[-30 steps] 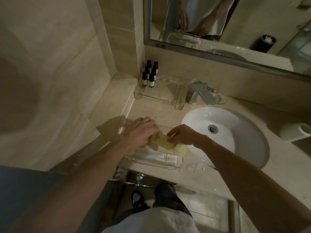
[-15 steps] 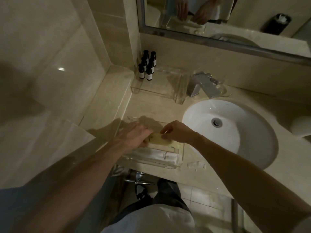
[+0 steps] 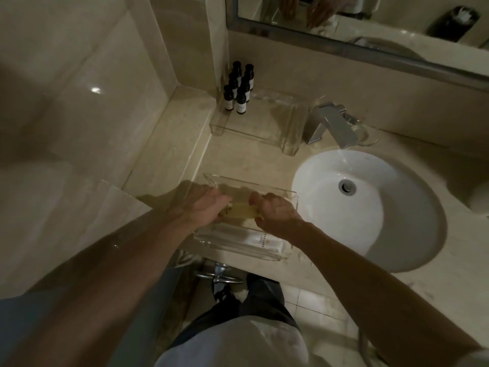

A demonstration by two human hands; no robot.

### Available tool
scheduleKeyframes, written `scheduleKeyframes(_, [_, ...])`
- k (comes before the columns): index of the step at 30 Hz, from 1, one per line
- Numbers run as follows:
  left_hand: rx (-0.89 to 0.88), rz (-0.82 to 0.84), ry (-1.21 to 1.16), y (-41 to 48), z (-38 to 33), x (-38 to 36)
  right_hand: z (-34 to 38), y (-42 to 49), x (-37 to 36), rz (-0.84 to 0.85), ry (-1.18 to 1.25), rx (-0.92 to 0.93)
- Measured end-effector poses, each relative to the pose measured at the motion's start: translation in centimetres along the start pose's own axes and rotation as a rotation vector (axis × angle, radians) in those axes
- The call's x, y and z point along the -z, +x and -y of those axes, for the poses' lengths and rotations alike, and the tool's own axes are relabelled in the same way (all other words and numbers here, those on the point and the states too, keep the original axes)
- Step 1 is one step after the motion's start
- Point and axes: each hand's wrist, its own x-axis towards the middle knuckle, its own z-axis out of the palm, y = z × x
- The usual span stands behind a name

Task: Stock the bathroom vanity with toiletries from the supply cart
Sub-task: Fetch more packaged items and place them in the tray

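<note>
My left hand (image 3: 203, 207) and right hand (image 3: 276, 211) each pinch an end of a flat pale-yellow packet (image 3: 242, 211) within the clear acrylic tray (image 3: 254, 184) beside the round white sink (image 3: 397, 207); its dark print is too small to read.

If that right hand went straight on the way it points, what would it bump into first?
Probably the left hand, which holds the other end of the yellowish packet the right hand pinches over the clear tray. Depth is unclear, so that is a guess.
</note>
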Motion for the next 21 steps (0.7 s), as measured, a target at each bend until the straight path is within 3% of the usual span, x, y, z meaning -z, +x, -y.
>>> scheduleKeyframes(8, [-0.007, 0.029, -0.016, 0.7, -0.2, -1.3, 0.5, 0.4, -1.5, 0.033, 0.017, -0.055])
scheduleKeyframes(11, [-0.138, 0.006, 0.018, 0.7, 0.0, -1.7, 0.4, 0.2, -1.7, 0.018, 0.011, -0.048])
scheduleKeyframes(16, [0.018, 0.069, -0.207, 0.2, -0.3, -1.6, 0.2, -0.3, -1.6, 0.001, 0.030, -0.038])
scheduleKeyframes(21, [0.081, 0.061, -0.247, -0.8, -0.6, -1.8, 0.3, -1.0, -1.5, 0.028, 0.058, -0.091])
